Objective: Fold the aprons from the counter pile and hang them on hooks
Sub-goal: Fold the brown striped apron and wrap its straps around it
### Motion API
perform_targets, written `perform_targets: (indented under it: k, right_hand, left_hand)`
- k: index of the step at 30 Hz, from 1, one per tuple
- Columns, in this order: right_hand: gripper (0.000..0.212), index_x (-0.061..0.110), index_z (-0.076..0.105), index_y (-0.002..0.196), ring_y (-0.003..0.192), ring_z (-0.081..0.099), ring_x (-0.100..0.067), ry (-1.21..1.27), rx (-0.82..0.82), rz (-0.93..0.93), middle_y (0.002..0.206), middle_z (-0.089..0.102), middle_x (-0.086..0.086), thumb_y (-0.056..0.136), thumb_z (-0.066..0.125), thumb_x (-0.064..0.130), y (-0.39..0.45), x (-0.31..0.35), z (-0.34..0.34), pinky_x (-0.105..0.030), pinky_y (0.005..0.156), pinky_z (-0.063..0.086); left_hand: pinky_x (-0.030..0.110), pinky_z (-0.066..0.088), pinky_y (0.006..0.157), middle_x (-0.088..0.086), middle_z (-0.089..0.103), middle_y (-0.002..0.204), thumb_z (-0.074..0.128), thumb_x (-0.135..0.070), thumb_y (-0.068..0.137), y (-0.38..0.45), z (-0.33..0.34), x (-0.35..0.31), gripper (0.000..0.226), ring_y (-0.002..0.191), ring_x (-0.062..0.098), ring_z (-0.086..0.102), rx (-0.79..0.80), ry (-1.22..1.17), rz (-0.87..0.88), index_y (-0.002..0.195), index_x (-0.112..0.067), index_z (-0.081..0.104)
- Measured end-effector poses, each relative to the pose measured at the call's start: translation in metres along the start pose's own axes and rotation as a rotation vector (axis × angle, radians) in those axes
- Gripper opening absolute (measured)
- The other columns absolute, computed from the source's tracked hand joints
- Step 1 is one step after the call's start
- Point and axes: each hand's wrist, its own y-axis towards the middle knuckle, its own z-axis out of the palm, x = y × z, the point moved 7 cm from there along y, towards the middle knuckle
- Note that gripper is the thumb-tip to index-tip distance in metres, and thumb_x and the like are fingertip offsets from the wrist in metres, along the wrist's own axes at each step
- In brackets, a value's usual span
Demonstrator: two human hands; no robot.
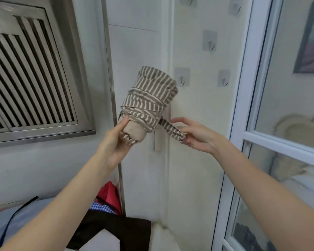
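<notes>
A brown-and-cream striped apron (150, 98), rolled into a tight bundle and wound with its own strap, is held up in front of the wall. My left hand (116, 136) grips the bundle's lower end. My right hand (192, 134) pinches the loose striped strap loop (172, 131) that sticks out to the right. Several clear adhesive hooks sit on the wall above, the nearest hook (182, 77) just right of the bundle, another hook (223, 78) further right. On the counter below lie a red apron (110, 194), a blue checked one (101, 207) and a dark one (116, 227).
A steel range hood (31, 78) with slatted vents fills the left. A white-framed glass door (246, 113) stands on the right. A vertical metal strip (109, 69) runs down the wall left of the bundle. A black cord (16, 212) crosses a pale cover at lower left.
</notes>
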Motion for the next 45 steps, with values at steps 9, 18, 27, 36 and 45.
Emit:
perform_targets:
  k: [9, 18, 27, 36, 45]
  right_hand:
    - [0.023, 0.018, 0.061, 0.091, 0.050, 0.051, 0.002, -0.259, 0.066, 0.124, 0.065, 0.062, 0.011, 0.085, 0.060, 0.040, 0.005, -0.006, 0.034, -0.014, 0.050, 0.036]
    - [0.069, 0.014, 0.057, 0.120, 0.107, 0.061, -0.018, -0.242, -0.068, 0.025, 0.116, 0.066, -0.003, 0.058, 0.081, 0.034, 0.009, 0.003, 0.015, -0.040, 0.093, 0.050]
    - [0.025, 0.016, 0.059, 0.093, 0.059, 0.052, -0.005, -0.475, -0.044, 0.052, 0.078, 0.059, 0.001, 0.075, 0.077, 0.018, 0.004, 0.030, -0.013, -0.016, 0.044, 0.038]
    - [0.007, 0.007, 0.061, 0.084, 0.064, 0.060, -0.009, -0.245, -0.203, -0.117, 0.079, 0.065, -0.004, 0.086, 0.061, 0.000, -0.001, 0.120, -0.076, -0.016, 0.050, 0.050]
    - [0.016, 0.006, 0.052, 0.079, 0.049, 0.033, -0.012, -0.221, -0.674, -0.169, 0.064, 0.048, -0.010, 0.091, 0.050, -0.006, -0.004, 0.147, -0.160, -0.013, 0.031, 0.023]
  left_hand:
    - [0.024, 0.057, 0.067, 0.014, 0.069, 0.109, 0.060, -0.020, 0.083, -0.001, -0.017, 0.022, 0.042, 0.089, 0.018, 0.069, -0.104, 0.066, 0.041, 0.119, 0.002, 0.056]
    - [0.020, 0.049, 0.081, -0.004, 0.066, 0.111, 0.090, -0.031, 0.050, -0.005, -0.014, 0.047, 0.077, 0.101, 0.009, 0.064, -0.065, 0.670, 0.052, 0.116, -0.021, 0.051]
    - [0.028, 0.055, 0.076, 0.000, 0.066, 0.118, 0.092, -0.039, 0.043, 0.017, 0.023, -0.007, 0.099, 0.104, 0.015, 0.065, 0.089, 0.583, 0.055, 0.130, -0.024, 0.049]
    - [0.032, 0.055, 0.077, 0.001, 0.065, 0.113, 0.080, -0.006, 0.068, 0.061, 0.095, -0.007, 0.069, 0.097, 0.018, 0.065, 0.074, 0.692, 0.112, 0.127, -0.023, 0.048]
    - [0.027, 0.052, 0.079, -0.006, 0.064, 0.102, 0.082, -0.017, 0.068, 0.093, 0.165, 0.057, 0.055, 0.094, 0.011, 0.062, 0.184, 0.930, 0.273, 0.110, -0.020, 0.046]
